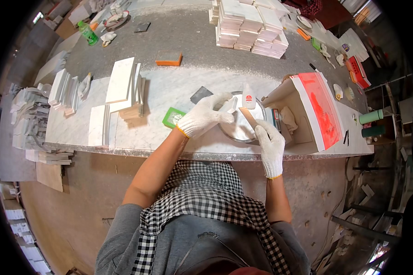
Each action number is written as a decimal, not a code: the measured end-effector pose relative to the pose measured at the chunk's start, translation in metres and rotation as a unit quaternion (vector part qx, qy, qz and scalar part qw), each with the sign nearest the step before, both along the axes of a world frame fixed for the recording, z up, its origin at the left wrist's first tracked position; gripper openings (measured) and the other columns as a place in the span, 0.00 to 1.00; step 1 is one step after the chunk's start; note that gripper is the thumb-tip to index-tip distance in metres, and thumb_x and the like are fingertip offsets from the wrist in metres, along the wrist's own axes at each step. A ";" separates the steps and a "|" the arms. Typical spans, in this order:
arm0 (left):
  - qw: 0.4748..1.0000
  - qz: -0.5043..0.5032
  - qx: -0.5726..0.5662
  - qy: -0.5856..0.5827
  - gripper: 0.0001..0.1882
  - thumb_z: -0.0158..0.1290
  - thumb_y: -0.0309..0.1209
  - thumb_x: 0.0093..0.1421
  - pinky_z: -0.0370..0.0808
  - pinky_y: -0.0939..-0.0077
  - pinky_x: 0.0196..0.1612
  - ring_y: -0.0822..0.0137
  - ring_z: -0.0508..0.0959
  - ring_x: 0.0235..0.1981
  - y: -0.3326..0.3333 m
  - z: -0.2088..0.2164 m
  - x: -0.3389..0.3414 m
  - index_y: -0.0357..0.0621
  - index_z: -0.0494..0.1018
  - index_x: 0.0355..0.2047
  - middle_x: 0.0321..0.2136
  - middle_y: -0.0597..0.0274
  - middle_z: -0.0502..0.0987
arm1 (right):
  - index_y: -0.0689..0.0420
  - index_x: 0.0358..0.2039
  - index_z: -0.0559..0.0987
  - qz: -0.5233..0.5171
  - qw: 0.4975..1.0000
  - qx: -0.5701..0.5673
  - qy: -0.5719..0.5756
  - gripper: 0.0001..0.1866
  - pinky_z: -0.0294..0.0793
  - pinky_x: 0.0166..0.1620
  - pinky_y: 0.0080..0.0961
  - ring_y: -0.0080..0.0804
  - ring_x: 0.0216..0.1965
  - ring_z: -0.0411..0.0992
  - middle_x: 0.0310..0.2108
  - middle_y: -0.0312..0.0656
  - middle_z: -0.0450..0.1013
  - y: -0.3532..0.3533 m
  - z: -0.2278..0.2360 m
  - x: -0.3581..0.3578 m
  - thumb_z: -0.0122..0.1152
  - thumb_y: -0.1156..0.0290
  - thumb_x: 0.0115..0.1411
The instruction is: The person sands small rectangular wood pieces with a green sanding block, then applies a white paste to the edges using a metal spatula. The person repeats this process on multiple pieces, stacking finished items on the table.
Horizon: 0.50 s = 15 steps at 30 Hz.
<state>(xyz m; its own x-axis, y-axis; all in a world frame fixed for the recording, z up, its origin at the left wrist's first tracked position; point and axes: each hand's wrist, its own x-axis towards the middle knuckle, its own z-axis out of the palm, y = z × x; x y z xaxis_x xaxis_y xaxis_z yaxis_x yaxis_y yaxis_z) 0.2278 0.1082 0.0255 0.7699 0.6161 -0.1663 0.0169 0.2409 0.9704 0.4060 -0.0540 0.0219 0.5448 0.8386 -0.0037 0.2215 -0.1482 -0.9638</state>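
White knitted gloves cover both hands of a person standing at a stone-topped worktable [165, 89], seen from above. Toward the middle of the view, the hands face each other at the near side of a round tray [237, 131] with a pale, whitish surface.

The right hand [270, 143] is closed, thumb against fingers, on the lower end of a flat tan strip [248, 118]. From that grip the strip's long axis slants away from the body and to the left, over the tray, so its free end points toward the left hand [204, 115].

The left hand comes in from the left, its thumb and fingers curved and parted by a modest gap. It appears to hold a small white piece [230, 105] there, though white against white makes the edges hard to read. The piece lies left of the strip's free end and just beside it; whether the two touch cannot be told. The right hand is the nearer one to the strip's body, the left to its tip.

A white bottle [248, 99] with a red mark stands just beyond the strip, at the tray's far side. Left of the tray, past the left wrist, lies a green block [173, 117]; a dark square [201, 95] lies beyond that hand. Right of the tray, an open cardboard box [304, 130] shows a red and white flap. White slabs [122, 85] lean together farther left.
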 end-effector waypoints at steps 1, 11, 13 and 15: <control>1.000 -0.001 0.001 0.004 0.51 0.74 0.42 0.42 0.66 0.66 0.65 0.59 0.71 0.61 0.000 0.001 0.000 0.36 0.66 0.65 0.58 0.54 0.74 | 0.65 0.47 0.83 0.002 1.000 -0.006 -0.002 0.13 0.72 0.41 0.18 0.17 0.35 0.71 0.35 0.35 0.78 -0.001 -0.001 0.001 0.58 0.73 0.67; 1.000 0.002 0.001 0.005 0.52 0.74 0.43 0.43 0.67 0.65 0.65 0.57 0.71 0.62 -0.001 -0.001 -0.001 0.35 0.65 0.66 0.59 0.51 0.73 | 0.61 0.42 0.82 0.009 0.992 -0.068 -0.108 0.10 0.74 0.42 0.26 0.29 0.34 0.75 0.33 0.44 0.78 -0.011 -0.022 0.008 0.61 0.69 0.65; 1.000 0.002 0.004 0.002 0.52 0.74 0.43 0.42 0.67 0.65 0.65 0.57 0.71 0.62 -0.001 -0.001 -0.001 0.35 0.65 0.66 0.58 0.51 0.73 | 0.60 0.42 0.82 0.003 0.990 -0.074 -0.121 0.10 0.74 0.43 0.27 0.33 0.34 0.76 0.34 0.46 0.79 -0.011 -0.020 0.006 0.61 0.68 0.64; 1.000 0.002 0.001 -0.003 0.52 0.74 0.42 0.43 0.67 0.65 0.65 0.57 0.71 0.61 -0.001 -0.002 0.000 0.35 0.65 0.66 0.58 0.51 0.73 | 0.60 0.42 0.82 0.001 0.988 -0.073 -0.135 0.10 0.75 0.43 0.28 0.35 0.35 0.77 0.35 0.47 0.79 -0.012 -0.020 0.006 0.61 0.68 0.64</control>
<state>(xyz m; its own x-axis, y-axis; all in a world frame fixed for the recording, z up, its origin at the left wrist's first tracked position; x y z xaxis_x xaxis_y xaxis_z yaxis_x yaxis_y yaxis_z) 0.2276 0.1070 0.0237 0.7679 0.6201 -0.1606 0.0107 0.2382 0.9712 0.4117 -0.0655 0.0015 0.5403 0.8412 0.0207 0.4689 -0.2806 -0.8375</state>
